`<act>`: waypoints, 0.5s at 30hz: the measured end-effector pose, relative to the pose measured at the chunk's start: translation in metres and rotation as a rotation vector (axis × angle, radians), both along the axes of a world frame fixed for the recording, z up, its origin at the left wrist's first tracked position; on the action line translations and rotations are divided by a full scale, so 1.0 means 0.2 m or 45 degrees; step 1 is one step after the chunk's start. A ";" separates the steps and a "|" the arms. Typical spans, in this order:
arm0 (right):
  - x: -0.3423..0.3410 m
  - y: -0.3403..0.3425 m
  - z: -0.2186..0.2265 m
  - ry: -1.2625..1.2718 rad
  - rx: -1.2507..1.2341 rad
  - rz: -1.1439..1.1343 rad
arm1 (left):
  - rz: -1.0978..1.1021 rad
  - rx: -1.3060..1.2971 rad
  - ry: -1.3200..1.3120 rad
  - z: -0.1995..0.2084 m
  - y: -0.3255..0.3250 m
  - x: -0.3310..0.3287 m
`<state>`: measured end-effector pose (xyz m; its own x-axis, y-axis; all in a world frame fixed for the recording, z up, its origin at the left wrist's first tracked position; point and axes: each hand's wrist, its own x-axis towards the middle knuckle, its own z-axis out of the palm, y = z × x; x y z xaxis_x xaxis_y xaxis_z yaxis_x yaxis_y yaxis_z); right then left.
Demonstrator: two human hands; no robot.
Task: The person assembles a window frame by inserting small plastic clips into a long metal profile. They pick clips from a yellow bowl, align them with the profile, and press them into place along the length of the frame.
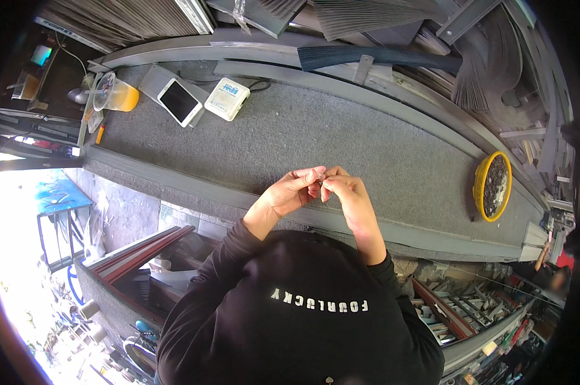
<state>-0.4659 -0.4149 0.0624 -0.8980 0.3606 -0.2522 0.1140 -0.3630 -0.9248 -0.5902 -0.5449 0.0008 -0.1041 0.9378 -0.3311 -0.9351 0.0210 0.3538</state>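
My left hand (294,192) and my right hand (344,190) meet over the near edge of a grey carpeted workbench (251,147). The fingers of both are pinched together, thumbs facing each other. Between the fingertips sits a small metallic-looking piece (320,179), mostly covered by the fingers and too small to name. Both hands seem to grip it. Black sleeves reach down to my wrists.
On the bench's left lie a white phone (179,101), a white box (227,99) with a cable and a plastic cup (124,97) of orange drink. A yellow bowl (477,186) of small dark parts stands at right. Pleated dark strips (380,59) and metal profiles line the back.
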 end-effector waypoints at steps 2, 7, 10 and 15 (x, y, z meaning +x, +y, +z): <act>0.00 0.00 0.00 -0.002 0.014 0.001 | 0.000 -0.030 0.039 0.00 0.00 0.00; 0.00 0.00 -0.03 0.010 0.165 0.026 | 0.023 -0.121 0.200 0.02 -0.01 0.00; 0.00 0.02 -0.06 -0.021 0.340 0.058 | 0.096 -0.066 0.389 0.03 -0.01 0.00; 0.02 0.00 -0.05 -0.124 0.335 0.059 | 0.309 -0.092 0.902 0.09 -0.01 0.03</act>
